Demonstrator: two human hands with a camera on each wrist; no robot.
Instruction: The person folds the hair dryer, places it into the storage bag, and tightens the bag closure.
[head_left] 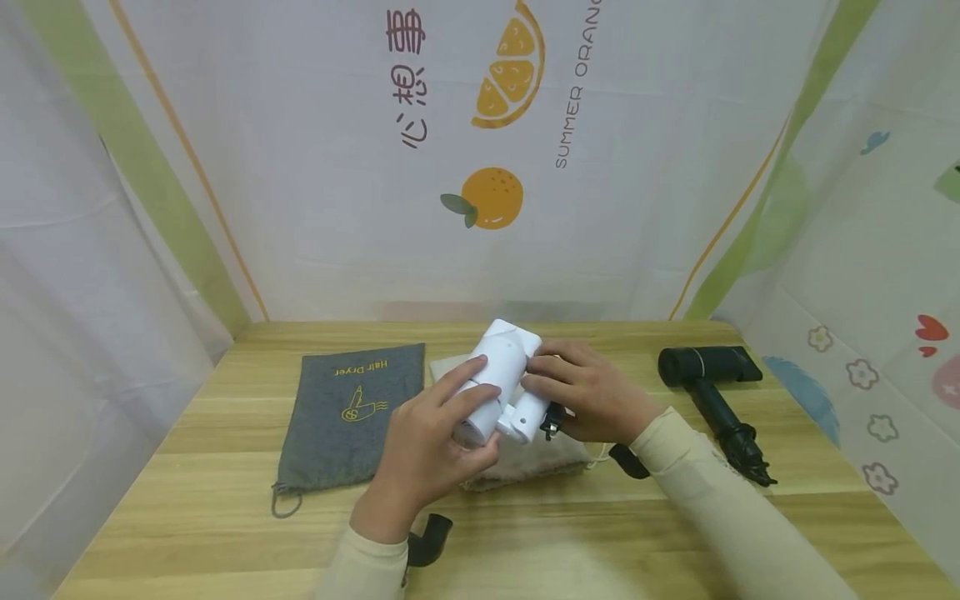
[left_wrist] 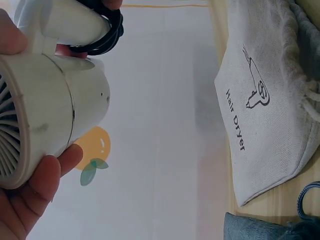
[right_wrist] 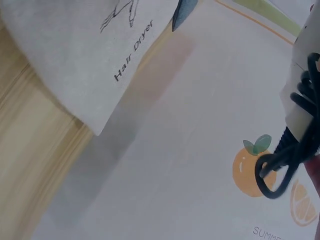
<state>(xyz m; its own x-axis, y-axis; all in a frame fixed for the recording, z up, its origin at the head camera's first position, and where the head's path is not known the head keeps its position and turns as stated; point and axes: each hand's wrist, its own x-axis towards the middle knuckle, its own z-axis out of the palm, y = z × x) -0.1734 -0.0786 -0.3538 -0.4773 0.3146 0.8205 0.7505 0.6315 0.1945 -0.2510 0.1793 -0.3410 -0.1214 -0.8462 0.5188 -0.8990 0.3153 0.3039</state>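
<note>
White dryer [head_left: 501, 367] held in both hands over the pale bag [head_left: 534, 462]

We see the white dryer in the middle of the scene, held up over the pale bag, its barrel slanting toward the far side and slightly right. The left hand [head_left: 438, 437] is clamped round the barrel near its vented end, fingers spread apart over the top and thumb at the near end. The right hand [head_left: 588, 392] has its fingers curled over the handle [head_left: 531, 414], close together, and we find a black cord [left_wrist: 116, 37] bunched at the handle's end.

The pale bag lies on the wooden table [head_left: 210, 450], and we can read "Hair Dryer" on it in black. Just left of it lies a grey bag [head_left: 322, 429] with the same words and a drawing in yellow, a loop sticking out at its near left corner. Well to the right, we have a black dryer [head_left: 712, 364], nozzle to the right, cord wound about its handle. On the far side hangs a white cloth [head_left: 315, 208] printed with an orange [head_left: 491, 198] and a slice [head_left: 513, 75]
</note>
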